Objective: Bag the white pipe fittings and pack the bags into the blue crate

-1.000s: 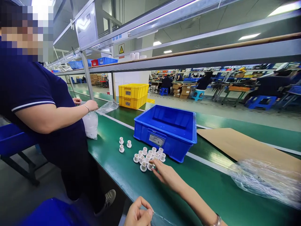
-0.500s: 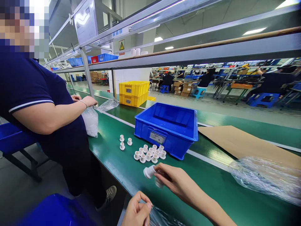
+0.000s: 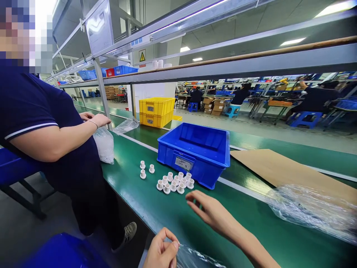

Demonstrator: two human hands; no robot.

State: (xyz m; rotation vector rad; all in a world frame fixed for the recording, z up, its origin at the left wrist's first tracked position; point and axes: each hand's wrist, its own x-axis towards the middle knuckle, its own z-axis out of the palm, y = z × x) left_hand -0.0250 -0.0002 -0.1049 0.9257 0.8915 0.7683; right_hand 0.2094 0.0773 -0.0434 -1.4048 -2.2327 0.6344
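Note:
At the bottom of the view my left hand [image 3: 163, 248] pinches the edge of a clear plastic bag [image 3: 195, 257] between thumb and fingers. The bag runs out of the frame below. My right hand [image 3: 208, 208] hovers over the green worktop, fingers apart and slightly bent, with nothing seen in it. Just beyond its fingertips stands a cluster of small white flanged plastic fittings [image 3: 173, 185], flange down, several close together. Three more white fittings [image 3: 143, 174] stand apart to the left.
A blue bin [image 3: 182, 162] stands behind the fittings, with stacked yellow bins [image 3: 156, 111] farther back. Brown cardboard [image 3: 259, 163] and crumpled clear plastic [image 3: 295, 204] lie right. At left, a co-worker [image 3: 61, 123] handles a filled clear bag [image 3: 104, 145]. A shelf rail [image 3: 237, 65] crosses above.
The white fitting held in my right hand is no longer seen there, and that hand's fingers have come apart. My left hand keeps its pinch on the bag. The view has shifted slightly.

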